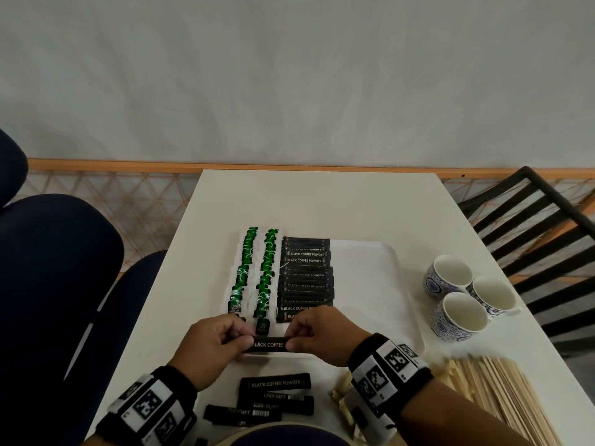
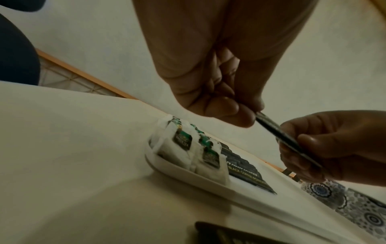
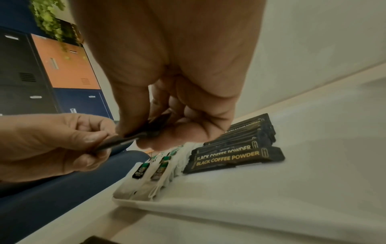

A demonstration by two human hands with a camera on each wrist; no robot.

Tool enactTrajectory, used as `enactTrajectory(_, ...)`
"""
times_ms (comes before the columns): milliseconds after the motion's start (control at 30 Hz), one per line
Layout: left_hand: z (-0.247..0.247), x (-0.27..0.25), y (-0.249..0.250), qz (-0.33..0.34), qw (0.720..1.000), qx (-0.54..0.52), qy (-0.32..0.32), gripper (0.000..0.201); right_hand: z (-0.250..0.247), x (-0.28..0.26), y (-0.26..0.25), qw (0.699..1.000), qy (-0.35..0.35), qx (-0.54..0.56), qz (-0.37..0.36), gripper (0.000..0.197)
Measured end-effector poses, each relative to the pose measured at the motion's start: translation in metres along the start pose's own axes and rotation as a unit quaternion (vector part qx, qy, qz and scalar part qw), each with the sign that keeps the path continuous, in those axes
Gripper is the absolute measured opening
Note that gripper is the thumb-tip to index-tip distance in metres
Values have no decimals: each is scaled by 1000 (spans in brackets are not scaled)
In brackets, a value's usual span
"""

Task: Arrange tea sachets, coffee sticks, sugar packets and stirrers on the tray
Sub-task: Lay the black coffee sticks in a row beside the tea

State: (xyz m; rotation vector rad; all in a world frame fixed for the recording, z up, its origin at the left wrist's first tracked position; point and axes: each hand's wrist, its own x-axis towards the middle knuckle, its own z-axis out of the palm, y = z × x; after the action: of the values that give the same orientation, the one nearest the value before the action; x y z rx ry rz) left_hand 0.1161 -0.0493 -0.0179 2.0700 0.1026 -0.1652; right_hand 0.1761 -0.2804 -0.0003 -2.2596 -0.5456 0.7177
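Observation:
Both hands hold one black coffee stick level above the near edge of the white tray. My left hand pinches its left end and my right hand pinches its right end; the same stick shows edge-on between the fingers, and again in the right wrist view. On the tray lie two columns of green-tagged tea sachets and beside them a column of coffee sticks. Three loose coffee sticks lie on the table below my hands. Wooden stirrers are piled at the right.
Three blue-patterned cups stand right of the tray. A black slatted chair is at the table's right, blue seats at its left. Small pale packets lie by my right wrist. The tray's right half holds nothing.

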Motion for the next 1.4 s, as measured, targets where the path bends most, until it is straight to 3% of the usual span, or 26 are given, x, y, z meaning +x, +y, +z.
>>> enactTrajectory(100,4,-2,-3,1,999,39,7,20,-2,0,6,998,30,-62,16,12)
enactTrajectory(233,3,-6,-10,3,995,102,3,15,-9,6,26,978,128,-126,110,7)
enactTrajectory(333,3,-9,-14,-5,992,126,-11,13,-7,9,33,965,139,-148,163,8)
enactTrajectory(500,8,-12,-16,-1,985,167,-46,17,2,15,34,960,150,-160,176,9)
enactTrajectory(700,14,-17,-18,-22,974,209,-85,10,7,20,32,956,164,-186,159,11)
enactTrajectory(1033,27,-18,-14,0,943,306,-132,26,12,23,33,947,187,-237,114,15)
enactTrajectory(1233,30,-18,-15,9,938,318,-135,27,14,15,26,949,199,-237,65,21)
enactTrajectory(1300,31,-17,-15,7,937,321,-136,28,17,11,23,958,180,-223,13,17)
enactTrajectory(1400,31,-14,-15,6,935,327,-134,31,25,3,18,980,58,-188,-44,17)
